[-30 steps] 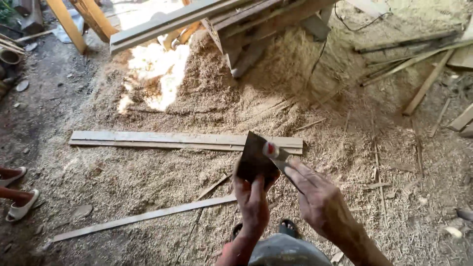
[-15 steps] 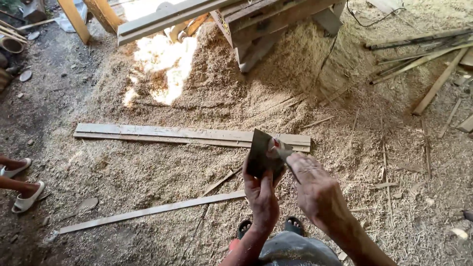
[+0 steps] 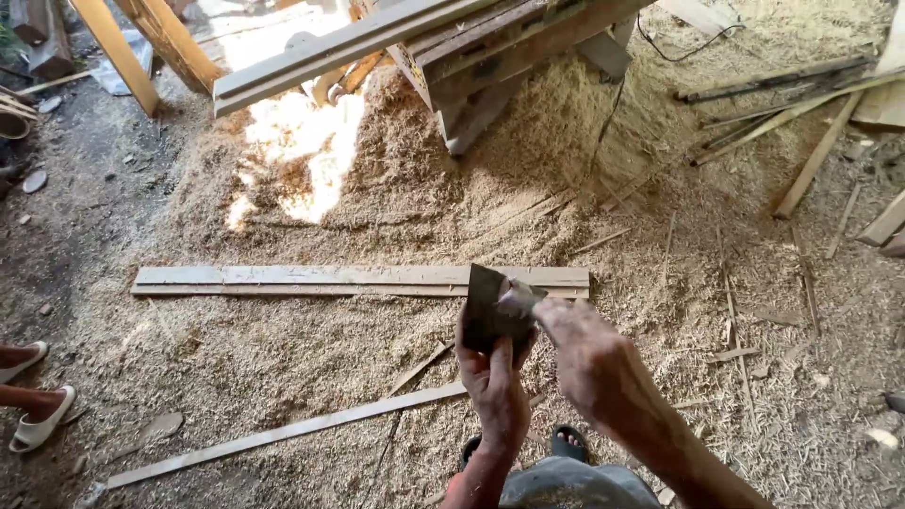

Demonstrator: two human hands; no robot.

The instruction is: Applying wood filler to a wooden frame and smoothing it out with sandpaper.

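My left hand (image 3: 497, 382) grips a dark flat square piece (image 3: 490, 309), holding it upright in front of me. My right hand (image 3: 589, 363) reaches over from the right, and its fingers pinch a small pale object (image 3: 518, 298) against the dark piece's upper right edge. Both hands hover above a sawdust-covered floor (image 3: 283, 358). Beneath them my feet in dark sandals (image 3: 566, 441) show.
A long flat wooden plank (image 3: 320, 279) lies across the sawdust just behind my hands. A thin wooden strip (image 3: 283, 435) lies diagonally at lower left. A wooden saw bench (image 3: 471, 47) stands at the back over a sawdust heap. Another person's sandalled feet (image 3: 33, 415) are at far left. Scrap sticks (image 3: 801, 123) lie at right.
The view has tilted up a little, so the plank and bench sit lower in frame. My hands stay together on the dark piece; the right fingers have shifted slightly along its edge.
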